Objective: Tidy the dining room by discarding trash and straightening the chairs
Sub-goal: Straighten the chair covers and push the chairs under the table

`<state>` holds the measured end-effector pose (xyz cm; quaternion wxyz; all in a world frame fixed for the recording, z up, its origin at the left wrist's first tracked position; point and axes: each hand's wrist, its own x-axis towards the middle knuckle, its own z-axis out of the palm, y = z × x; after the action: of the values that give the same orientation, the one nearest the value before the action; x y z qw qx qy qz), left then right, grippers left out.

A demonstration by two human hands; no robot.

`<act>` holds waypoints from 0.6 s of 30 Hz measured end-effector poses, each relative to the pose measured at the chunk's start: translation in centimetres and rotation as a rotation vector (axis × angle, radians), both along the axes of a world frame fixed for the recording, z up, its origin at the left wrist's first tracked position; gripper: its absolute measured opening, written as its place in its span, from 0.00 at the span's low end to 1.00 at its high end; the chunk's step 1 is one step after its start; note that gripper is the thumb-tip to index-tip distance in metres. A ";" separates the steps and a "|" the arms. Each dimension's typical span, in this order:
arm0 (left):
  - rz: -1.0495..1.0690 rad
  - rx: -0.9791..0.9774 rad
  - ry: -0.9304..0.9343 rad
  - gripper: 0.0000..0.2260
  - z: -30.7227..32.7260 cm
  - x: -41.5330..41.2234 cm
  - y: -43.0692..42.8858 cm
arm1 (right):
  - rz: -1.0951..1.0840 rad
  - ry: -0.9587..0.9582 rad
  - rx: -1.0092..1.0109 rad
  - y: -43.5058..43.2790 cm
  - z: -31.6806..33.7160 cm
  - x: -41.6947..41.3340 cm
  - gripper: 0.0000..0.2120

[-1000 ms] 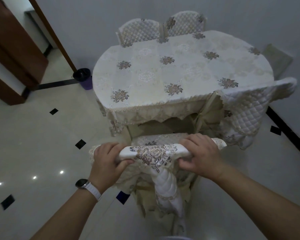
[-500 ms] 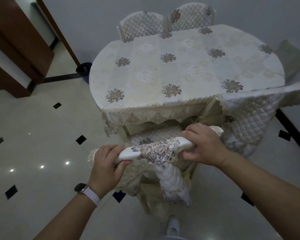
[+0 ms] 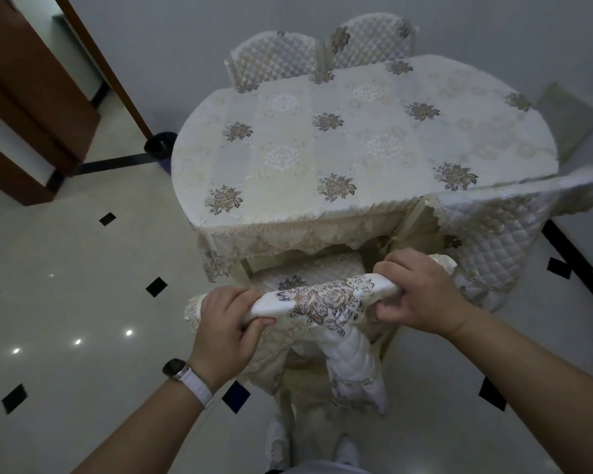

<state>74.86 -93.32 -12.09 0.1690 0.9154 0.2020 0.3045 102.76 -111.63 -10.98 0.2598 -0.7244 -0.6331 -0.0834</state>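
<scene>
The chair [image 3: 322, 299] sat at the 6 o'clock side of the table [image 3: 288, 224], seat partly under the cloth edge. Left hand [image 3: 226, 323] and right hand [image 3: 421, 295] were both clenched around its top rail, one near each end, through the quilted cover. My guess: stiff frame underneath, but that soft cover could slide or bunch, so grabbing the rail itself made sense. The neighbour chair [image 3: 493, 241] around 4 o'clock looked angled, and the bin [image 3: 160, 145] stood at 10.
</scene>
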 end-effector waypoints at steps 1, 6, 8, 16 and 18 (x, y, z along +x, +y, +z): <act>-0.014 0.007 0.008 0.15 0.0 0.3 0.4 | -0.011 0.004 0.000 -0.1 0.0 0.0 0.19; -0.096 0.022 0.012 0.14 0.1 1.2 3.2 | -0.069 0.027 -0.017 0.2 -0.3 -0.6 0.19; -0.109 0.010 0.017 0.14 0.1 1.4 4.3 | -0.096 0.043 -0.028 0.9 -0.4 -1.0 0.19; -0.145 -0.046 0.022 0.15 -0.3 1.7 8.7 | -0.160 0.050 -0.070 4.3 -0.3 -2.3 0.19; -0.156 -0.059 0.026 0.15 -0.5 1.7 9.7 | -0.173 0.042 -0.068 5.0 -0.5 -2.5 0.19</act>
<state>76.59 -83.66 -12.60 0.2164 0.9268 0.1411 0.2725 100.25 -106.63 -11.46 0.2403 -0.7864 -0.5648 -0.0687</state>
